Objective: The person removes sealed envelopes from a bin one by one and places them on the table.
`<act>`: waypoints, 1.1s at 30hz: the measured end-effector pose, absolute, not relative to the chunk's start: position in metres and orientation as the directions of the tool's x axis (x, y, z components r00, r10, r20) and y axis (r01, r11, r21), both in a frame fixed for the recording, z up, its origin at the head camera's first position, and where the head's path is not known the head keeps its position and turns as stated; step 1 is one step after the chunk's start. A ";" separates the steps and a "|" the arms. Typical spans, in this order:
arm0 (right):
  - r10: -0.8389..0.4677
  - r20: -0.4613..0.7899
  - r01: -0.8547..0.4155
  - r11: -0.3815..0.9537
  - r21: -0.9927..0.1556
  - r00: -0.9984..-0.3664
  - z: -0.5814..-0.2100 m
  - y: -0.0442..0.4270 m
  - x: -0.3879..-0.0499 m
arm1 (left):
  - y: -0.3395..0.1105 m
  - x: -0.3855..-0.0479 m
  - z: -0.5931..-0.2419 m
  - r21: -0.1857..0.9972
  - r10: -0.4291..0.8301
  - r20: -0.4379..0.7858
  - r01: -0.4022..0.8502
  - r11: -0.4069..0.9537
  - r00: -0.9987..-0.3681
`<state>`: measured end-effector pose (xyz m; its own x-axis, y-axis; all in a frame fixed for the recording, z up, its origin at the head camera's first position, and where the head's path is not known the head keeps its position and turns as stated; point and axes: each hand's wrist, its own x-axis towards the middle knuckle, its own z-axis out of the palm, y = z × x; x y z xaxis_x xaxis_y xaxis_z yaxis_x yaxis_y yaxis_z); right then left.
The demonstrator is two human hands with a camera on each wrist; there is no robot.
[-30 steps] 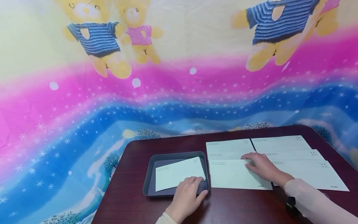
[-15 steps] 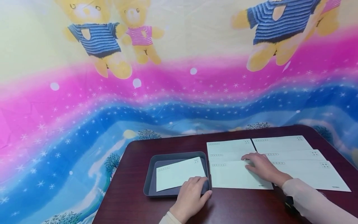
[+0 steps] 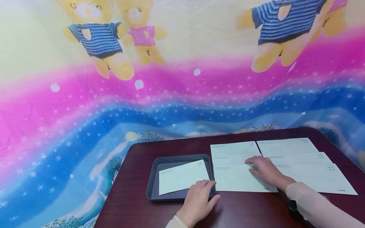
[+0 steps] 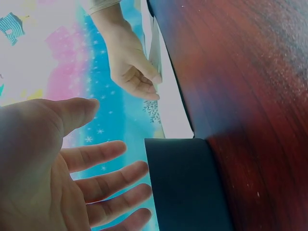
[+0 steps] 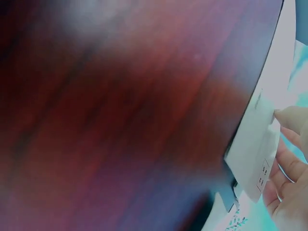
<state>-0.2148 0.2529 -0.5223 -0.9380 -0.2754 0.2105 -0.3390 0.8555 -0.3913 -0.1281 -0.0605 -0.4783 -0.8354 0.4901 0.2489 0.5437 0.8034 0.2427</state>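
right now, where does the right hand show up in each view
Head: right hand, right of centre, lower half, at the white envelopes.
Left wrist: right hand, upper part, left of centre.
Right wrist: right hand, at the right edge, partly cut off.
Shared landmark: dark red table, in all three.

You wear long, pale cream sleeves on both arms. Your right sleeve (image 3: pixel 319 202) shows along much of the forearm: plain and smooth, softly creased, narrowing to a close cuff at the wrist; in the left wrist view its end looks closer to beige. Your left sleeve (image 3: pixel 174 223) shows only as a short piece of matching light fabric. Beneath your right cuff sits a compact black wrist piece (image 3: pixel 293 207), too dark for its details to be made out. Your left hand (image 3: pixel 198 201) and right hand (image 3: pixel 263 171) are bare, with slim, round-tipped fingers (image 4: pixel 113 182).
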 end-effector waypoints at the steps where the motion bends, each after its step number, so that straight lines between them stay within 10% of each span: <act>1: -0.276 0.213 -0.340 0.854 -0.393 -0.937 -0.523 0.253 -0.215 | -0.060 -0.128 -0.479 0.239 0.491 0.256 0.547 0.803 -0.833; 33: -0.320 0.256 -0.400 0.831 -0.386 -0.912 -0.497 0.228 -0.207 | -0.061 -0.136 -0.472 0.258 0.459 0.211 0.502 0.826 -0.863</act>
